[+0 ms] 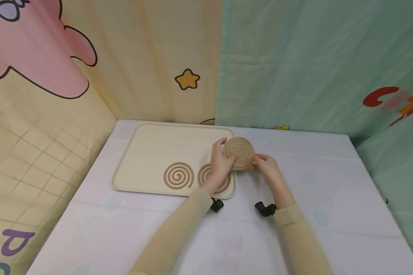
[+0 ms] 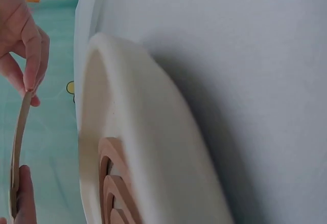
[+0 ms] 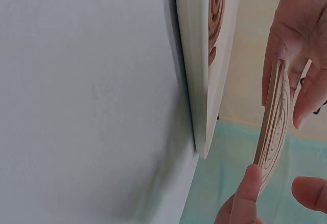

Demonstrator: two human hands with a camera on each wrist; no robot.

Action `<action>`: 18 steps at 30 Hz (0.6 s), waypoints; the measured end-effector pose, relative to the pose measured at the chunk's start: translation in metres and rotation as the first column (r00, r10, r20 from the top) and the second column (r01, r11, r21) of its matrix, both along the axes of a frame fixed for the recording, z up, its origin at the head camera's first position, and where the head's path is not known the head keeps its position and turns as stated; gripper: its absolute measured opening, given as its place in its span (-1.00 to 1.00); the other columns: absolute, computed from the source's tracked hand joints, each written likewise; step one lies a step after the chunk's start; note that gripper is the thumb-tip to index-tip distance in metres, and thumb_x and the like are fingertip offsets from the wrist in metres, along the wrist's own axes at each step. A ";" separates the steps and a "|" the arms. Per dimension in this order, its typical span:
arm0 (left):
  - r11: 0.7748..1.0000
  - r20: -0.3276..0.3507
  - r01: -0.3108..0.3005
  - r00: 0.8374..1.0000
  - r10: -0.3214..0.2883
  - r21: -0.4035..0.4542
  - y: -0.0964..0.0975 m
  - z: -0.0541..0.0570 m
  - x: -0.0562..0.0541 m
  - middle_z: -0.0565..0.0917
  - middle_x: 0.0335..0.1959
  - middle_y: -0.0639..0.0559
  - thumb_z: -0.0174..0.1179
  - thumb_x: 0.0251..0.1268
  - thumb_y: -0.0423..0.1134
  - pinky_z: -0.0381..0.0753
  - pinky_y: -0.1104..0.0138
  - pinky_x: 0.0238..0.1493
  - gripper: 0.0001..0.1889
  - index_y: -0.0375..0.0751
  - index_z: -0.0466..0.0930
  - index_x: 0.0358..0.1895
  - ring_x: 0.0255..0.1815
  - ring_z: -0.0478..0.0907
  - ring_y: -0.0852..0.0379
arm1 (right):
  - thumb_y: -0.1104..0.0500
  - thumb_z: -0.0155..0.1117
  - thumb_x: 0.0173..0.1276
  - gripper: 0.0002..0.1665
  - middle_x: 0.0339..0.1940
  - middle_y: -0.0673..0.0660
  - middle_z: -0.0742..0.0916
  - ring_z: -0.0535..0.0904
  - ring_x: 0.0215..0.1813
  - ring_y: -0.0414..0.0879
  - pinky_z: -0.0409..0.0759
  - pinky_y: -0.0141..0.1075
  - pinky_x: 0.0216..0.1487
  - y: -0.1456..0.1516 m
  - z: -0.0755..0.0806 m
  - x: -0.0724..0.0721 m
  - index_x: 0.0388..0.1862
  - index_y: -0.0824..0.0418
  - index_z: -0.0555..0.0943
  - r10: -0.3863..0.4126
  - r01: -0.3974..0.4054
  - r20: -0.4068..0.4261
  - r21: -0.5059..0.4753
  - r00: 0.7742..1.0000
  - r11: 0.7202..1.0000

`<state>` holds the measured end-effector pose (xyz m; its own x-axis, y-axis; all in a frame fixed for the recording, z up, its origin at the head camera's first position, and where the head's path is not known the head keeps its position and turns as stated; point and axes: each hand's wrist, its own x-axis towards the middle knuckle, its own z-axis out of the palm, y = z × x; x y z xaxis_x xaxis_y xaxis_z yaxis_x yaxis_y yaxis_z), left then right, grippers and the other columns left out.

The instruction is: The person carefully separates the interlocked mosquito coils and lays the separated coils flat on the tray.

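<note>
A close-wound mosquito-coil disc (image 1: 241, 147) is hanging in the person's hands, raised off the tray and tabletop (image 1: 316, 183), its spiral face tilting toward the wearer. In the head view it is overlapping the right edge of the cream tray (image 1: 161, 145), below the far right corner. The left hand (image 1: 221, 162) is gripping the disc's left side, thumb lying across the face. The right hand (image 1: 267, 167) is pinching the opposite edge with its fingertips; one digit is standing apart from the disc in the right wrist view.

On the tray, an open spiral coil (image 1: 178, 175) is lying flat by the near edge. A second spiral coil (image 1: 224, 184) is lying beside it at the near right corner, separated by a narrow gap and partly hidden by the left hand. Tray floor is stretching from the coils to the far and left edges. Tabletop is running from the tray's right edge past the right hand.
</note>
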<state>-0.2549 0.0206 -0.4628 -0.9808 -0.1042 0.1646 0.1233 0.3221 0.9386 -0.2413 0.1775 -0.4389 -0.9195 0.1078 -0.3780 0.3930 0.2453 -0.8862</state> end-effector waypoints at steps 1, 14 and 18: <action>0.999 -0.010 -0.022 1.000 0.022 0.025 -0.002 -0.002 0.000 0.47 0.22 -0.12 0.38 0.14 -0.34 0.33 0.13 0.42 -0.33 -0.18 0.34 0.35 0.33 0.41 -0.03 | 0.15 -0.06 0.52 -0.40 0.29 0.37 0.52 0.61 -0.15 -0.24 0.61 -0.50 -0.05 -0.003 0.000 0.002 0.42 0.47 0.28 0.009 -0.010 -0.003 -0.017 1.000 1.000; 0.987 -0.157 -0.009 0.987 0.035 0.163 -0.036 0.009 0.010 0.52 0.18 0.03 0.47 0.02 -0.40 0.44 0.11 0.25 -0.21 0.02 0.34 0.37 0.18 0.47 0.00 | 0.21 0.06 0.52 -0.57 -0.11 0.17 0.68 0.67 -0.23 -0.28 0.66 -0.42 0.00 -0.026 0.003 0.024 0.21 0.49 0.37 0.138 -0.147 -0.071 -0.158 0.988 0.976; 0.990 -0.192 0.054 0.981 -0.028 0.133 -0.047 0.020 0.019 0.54 0.21 0.05 0.48 0.04 -0.36 0.58 0.13 0.09 -0.18 0.08 0.30 0.40 0.03 0.58 -0.05 | 0.23 0.06 0.53 -0.70 -0.35 0.03 0.72 0.70 -0.32 -0.29 0.68 -0.44 -0.09 -0.027 0.005 0.031 0.05 0.46 0.41 0.191 -0.208 -0.102 -0.202 0.976 0.957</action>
